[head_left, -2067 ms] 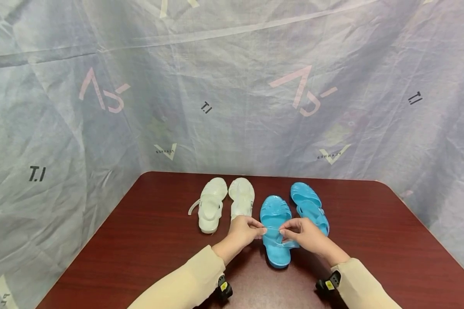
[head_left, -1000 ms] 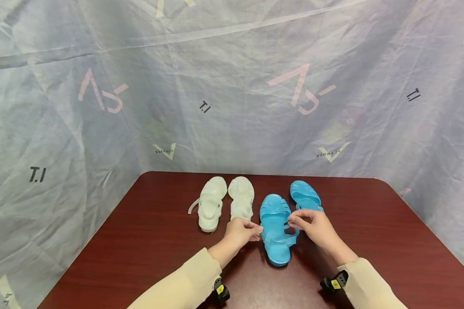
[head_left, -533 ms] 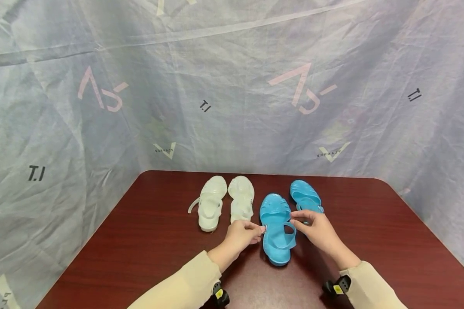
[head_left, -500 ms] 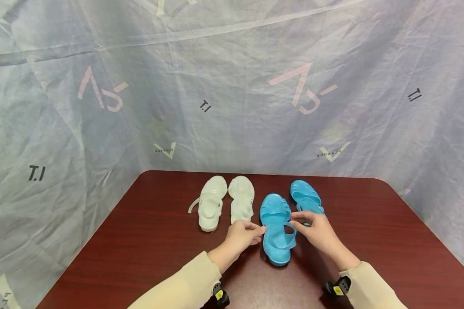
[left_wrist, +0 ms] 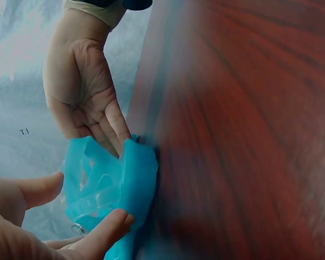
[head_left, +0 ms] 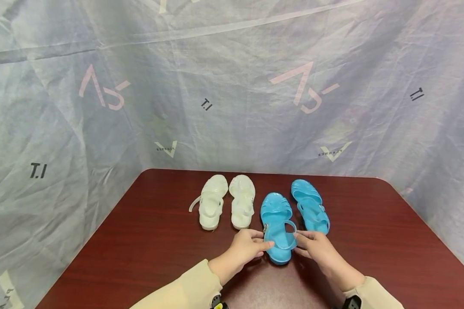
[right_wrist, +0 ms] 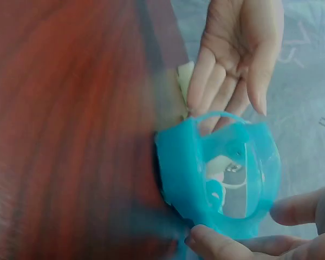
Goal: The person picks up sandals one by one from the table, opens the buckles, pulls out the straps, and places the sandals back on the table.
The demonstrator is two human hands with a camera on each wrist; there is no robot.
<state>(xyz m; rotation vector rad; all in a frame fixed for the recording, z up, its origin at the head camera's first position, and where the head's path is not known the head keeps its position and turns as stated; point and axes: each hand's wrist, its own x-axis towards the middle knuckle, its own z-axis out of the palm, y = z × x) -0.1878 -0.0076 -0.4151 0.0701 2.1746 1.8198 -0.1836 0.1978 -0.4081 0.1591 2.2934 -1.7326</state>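
A blue jelly sandal [head_left: 280,254] lies on the table between both hands, toe pointing away. Its strap runs across to a metal buckle on the left side. At its left side, my left hand [head_left: 244,247] touches the edge with extended fingers, the thumb reaching over the heel part. Opposite, my right hand [head_left: 320,250] rests its fingertips against the right side near the heel. In the left wrist view the left thumb and fingers [left_wrist: 105,235] stand apart around the sandal. The right wrist view shows the right fingers [right_wrist: 219,244] by the heel, thumb at the rim.
A second blue sandal [head_left: 311,208] lies behind the right hand. To the left stand two white sandals, one [head_left: 210,212] with its strap hanging loose, the other [head_left: 242,206] beside it. The dark red table [head_left: 158,240] is bordered by a printed grey cloth [head_left: 232,86].
The right hand, earlier pulling the strap across and through, has let go of it. Both hands have come nearer to the heel end. The strap now sits at the buckle; the sandal barely shifts.
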